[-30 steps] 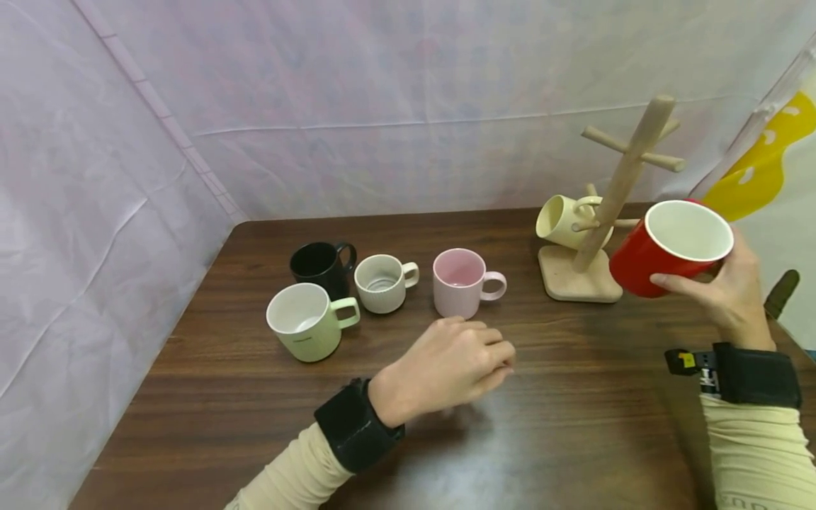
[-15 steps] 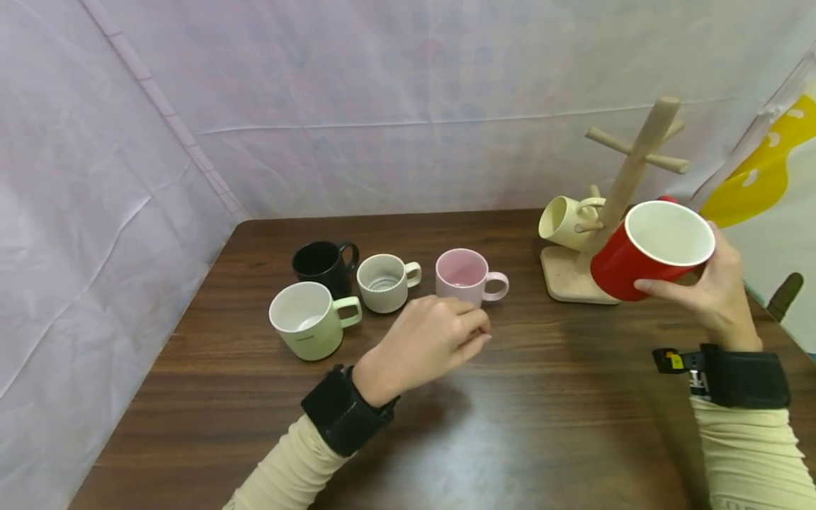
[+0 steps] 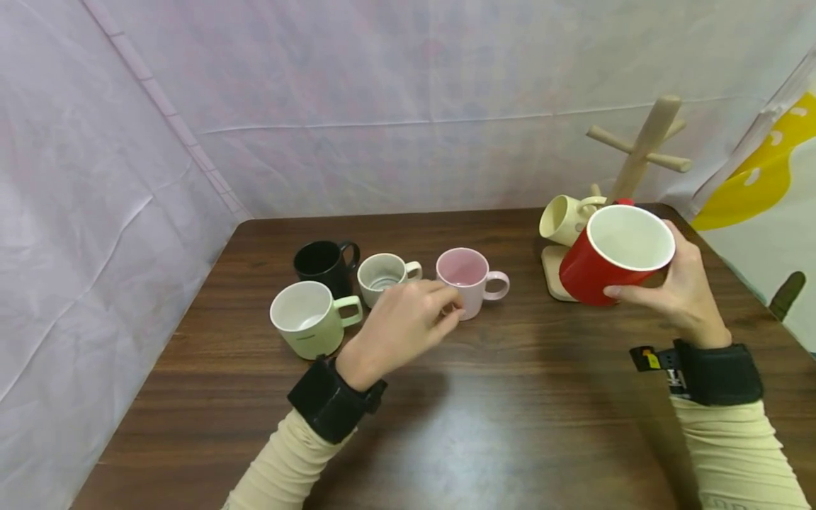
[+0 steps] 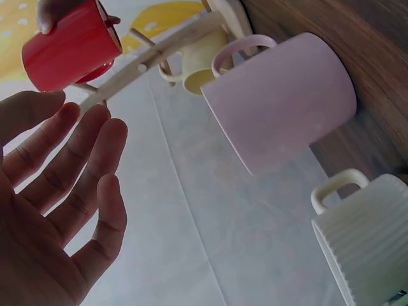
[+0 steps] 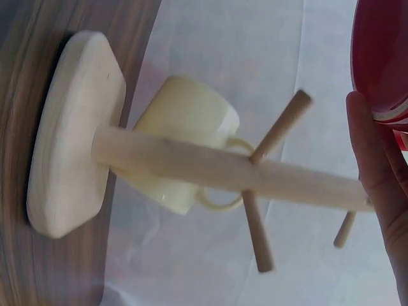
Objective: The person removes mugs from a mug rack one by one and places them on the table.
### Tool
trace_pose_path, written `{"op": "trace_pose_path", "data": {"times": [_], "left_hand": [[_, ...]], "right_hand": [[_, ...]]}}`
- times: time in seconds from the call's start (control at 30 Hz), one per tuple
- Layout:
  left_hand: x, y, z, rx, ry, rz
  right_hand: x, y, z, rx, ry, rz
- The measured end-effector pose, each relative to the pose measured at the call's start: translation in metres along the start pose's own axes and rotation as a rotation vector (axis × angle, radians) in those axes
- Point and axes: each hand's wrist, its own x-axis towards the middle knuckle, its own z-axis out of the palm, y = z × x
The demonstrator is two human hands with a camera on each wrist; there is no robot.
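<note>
My right hand (image 3: 678,297) grips a red mug (image 3: 589,273) by its body, thumb along the near side, its white inside tipped toward me. It is held in the air in front of a wooden mug tree (image 3: 640,159). A pale yellow mug (image 3: 564,219) hangs by its handle on a lower peg of the tree. My left hand (image 3: 401,322) hovers beside a pink mug (image 3: 470,290), holding nothing; in the left wrist view its fingers (image 4: 105,150) are loosely curled and apart from the pink mug.
Left of the pink mug stand a small whitish ribbed mug (image 3: 376,273), a black mug (image 3: 321,262) and a light green mug (image 3: 312,329) on the brown wooden table (image 3: 510,425). A pale curtain (image 3: 382,163) hangs behind. A yellow patterned piece (image 3: 752,184) is at the right.
My right hand has carried the red mug leftward, so it now covers part of the mug tree's post and base. My left hand has moved left and slightly up, past the pink mug's front.
</note>
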Motion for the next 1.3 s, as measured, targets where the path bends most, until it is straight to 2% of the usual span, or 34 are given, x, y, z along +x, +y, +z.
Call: {"op": "trace_pose_path", "data": {"times": [0.23, 0.57, 0.83, 1.0, 1.07, 1.2, 1.3], "left_hand": [[-0.002, -0.008, -0.002, 0.005, 0.023, -0.056], [-0.004, -0.021, -0.008, -0.018, 0.038, -0.146], [-0.006, -0.033, -0.01, -0.002, 0.062, -0.183], [-0.007, -0.038, -0.011, -0.004, 0.047, -0.222], [-0.007, -0.039, -0.012, -0.005, 0.042, -0.232], [-0.008, -0.042, -0.013, -0.009, 0.04, -0.244], [-0.009, -0.043, -0.013, -0.013, 0.037, -0.255]], "right_hand": [[0.003, -0.001, 0.014, 0.047, -0.059, -0.039], [0.006, -0.011, 0.034, 0.091, -0.116, -0.021], [0.009, -0.014, 0.05, 0.205, -0.176, -0.036], [0.012, -0.015, 0.061, 0.284, -0.231, -0.067], [0.012, -0.016, 0.065, 0.292, -0.247, -0.067], [0.012, -0.018, 0.072, 0.202, -0.252, -0.099], [0.012, -0.02, 0.078, 0.212, -0.278, -0.1]]}}
